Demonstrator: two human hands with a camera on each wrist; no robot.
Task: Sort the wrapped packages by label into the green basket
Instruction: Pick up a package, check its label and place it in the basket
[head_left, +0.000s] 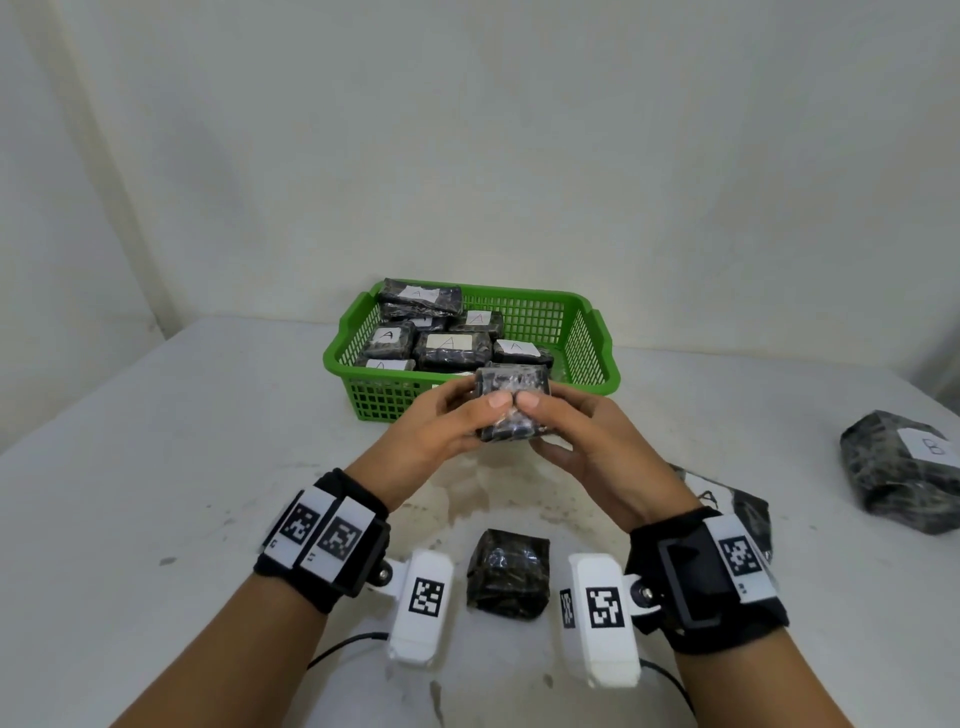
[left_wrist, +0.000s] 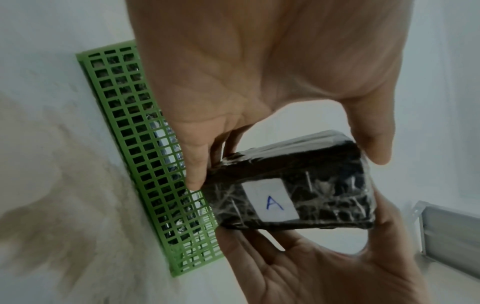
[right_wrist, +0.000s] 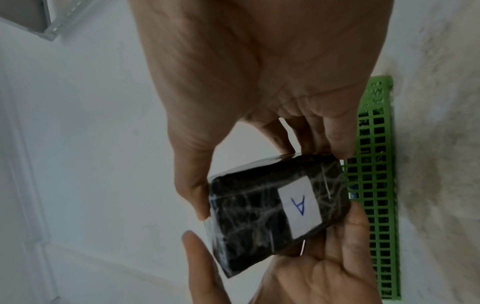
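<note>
Both hands hold one black film-wrapped package (head_left: 511, 402) in the air just in front of the green basket (head_left: 382, 400). My left hand (head_left: 462, 423) grips its left side and my right hand (head_left: 569, 426) grips its right side, with the thumbs meeting on top. In the head view the top face shows no label. The wrist views show a white label with a blue "A" (left_wrist: 271, 202) on the underside of the package (right_wrist: 259, 216). Several packages labelled "A" (head_left: 449, 345) lie inside the basket.
A small unlabelled-side package (head_left: 508, 574) lies on the white table between my wrists. Another package (head_left: 748, 506) lies partly hidden under my right wrist. A larger one marked "B" (head_left: 904, 467) sits at the right edge. The wall stands close behind the basket.
</note>
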